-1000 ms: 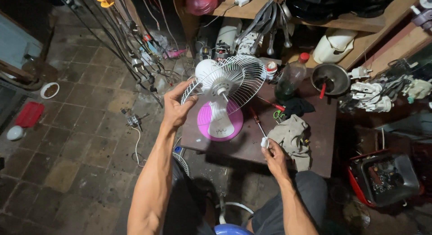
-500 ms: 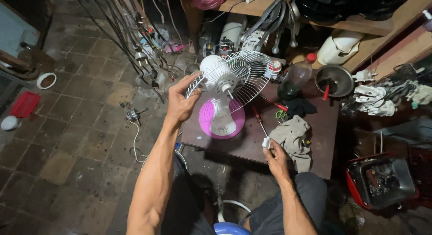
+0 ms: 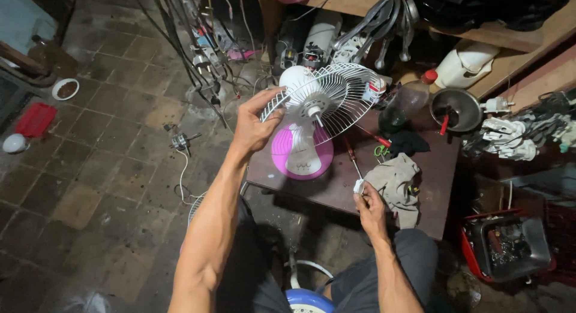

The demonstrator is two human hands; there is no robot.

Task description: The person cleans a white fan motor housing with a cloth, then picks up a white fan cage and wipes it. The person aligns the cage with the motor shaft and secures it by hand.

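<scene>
Left hand (image 3: pixel 255 128) is gripping the white fan grille (image 3: pixel 336 100) on the counter (image 3: pixel 432 169). Right hand (image 3: pixel 369 202) is pinching a small white piece (image 3: pixel 359 186) beside the rag (image 3: pixel 396 178)

A: Fan (image 3: pixel 312 118)?
B: Small table fan, white motor housing and white wire rear grille, no blades visible. Head tilted back, grille facing up. Round pink-purple base on brown table (image 3: pixel 414 199), near left edge.
A: Other item?
B: Small white piece (image 3: pixel 359 186), pinched just off the table's front edge. Kind unclear.
</scene>
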